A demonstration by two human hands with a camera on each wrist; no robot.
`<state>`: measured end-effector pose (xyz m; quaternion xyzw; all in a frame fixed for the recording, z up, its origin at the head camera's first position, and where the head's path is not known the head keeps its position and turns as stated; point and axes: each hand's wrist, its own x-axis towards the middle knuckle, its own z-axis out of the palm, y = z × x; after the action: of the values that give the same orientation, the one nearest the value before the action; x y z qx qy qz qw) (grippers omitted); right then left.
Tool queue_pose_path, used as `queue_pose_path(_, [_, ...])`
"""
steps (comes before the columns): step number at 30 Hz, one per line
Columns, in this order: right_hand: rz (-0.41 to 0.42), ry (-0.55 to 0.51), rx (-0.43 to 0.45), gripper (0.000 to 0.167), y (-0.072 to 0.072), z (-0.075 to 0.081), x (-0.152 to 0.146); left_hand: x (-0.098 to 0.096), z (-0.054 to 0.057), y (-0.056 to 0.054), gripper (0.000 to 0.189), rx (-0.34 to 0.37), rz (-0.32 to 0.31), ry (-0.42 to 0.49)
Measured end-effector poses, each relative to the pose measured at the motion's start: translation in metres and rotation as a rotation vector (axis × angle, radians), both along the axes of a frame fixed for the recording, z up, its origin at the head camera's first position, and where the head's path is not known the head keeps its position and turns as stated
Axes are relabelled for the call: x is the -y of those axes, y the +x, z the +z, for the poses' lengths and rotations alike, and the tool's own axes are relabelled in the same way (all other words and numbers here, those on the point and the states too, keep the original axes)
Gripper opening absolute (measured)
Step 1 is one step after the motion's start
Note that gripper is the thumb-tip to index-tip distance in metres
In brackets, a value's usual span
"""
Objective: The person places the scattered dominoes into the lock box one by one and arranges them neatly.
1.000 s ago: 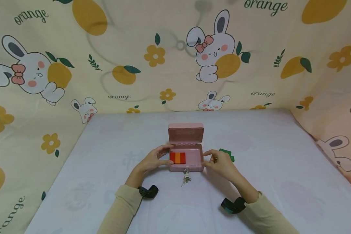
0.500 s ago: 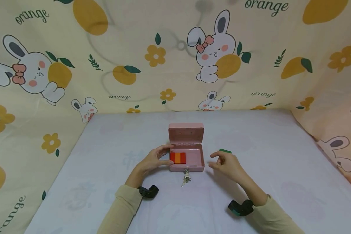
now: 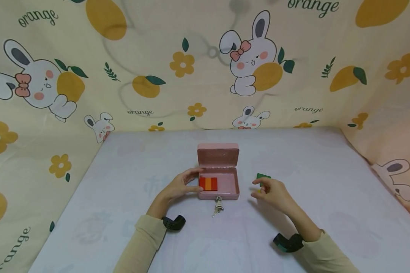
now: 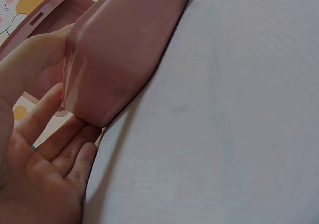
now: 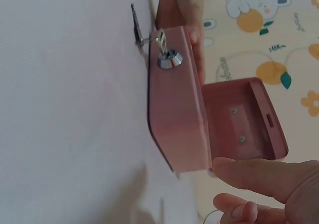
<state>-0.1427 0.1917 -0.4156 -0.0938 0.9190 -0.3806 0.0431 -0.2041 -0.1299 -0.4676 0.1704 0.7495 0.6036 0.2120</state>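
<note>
A pink metal cash box (image 3: 218,196) stands on the white cloth with its lid (image 3: 218,157) raised. Red and orange blocks (image 3: 208,184) lie side by side in its left part. My left hand (image 3: 177,185) grips the left end of the box, thumb at the front corner and index finger at the rear corner. To the right of the box, my right hand (image 3: 273,193) hovers with thumb and index finger apart and nothing between them. Beyond its fingers lies a green block (image 3: 263,176), partly covered by the hand, and a bit of yellow (image 3: 259,190) shows between the fingers.
Keys (image 3: 218,209) hang from the lock (image 5: 170,59) on the box front. White cloth (image 3: 150,159) covers the table. A printed curtain with rabbits and oranges (image 3: 177,87) rises behind it and at both sides. Each wrist wears a black camera (image 3: 174,223).
My right hand has moved right, away from the box's right wall, to just in front of the green block. The left hand keeps its hold on the box.
</note>
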Motion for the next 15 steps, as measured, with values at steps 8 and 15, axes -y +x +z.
queue_pose_path(8, [0.003, 0.026, 0.038, 0.033, -0.001, -0.004, -0.013, 0.0, 0.001, 0.0, 0.065, 0.01, 0.005, -0.009])
queue_pose_path(15, [0.051, 0.024, 0.016, 0.03, -0.007, -0.007, -0.029, 0.0, 0.0, 0.0, 0.065, 0.009, 0.002, -0.017])
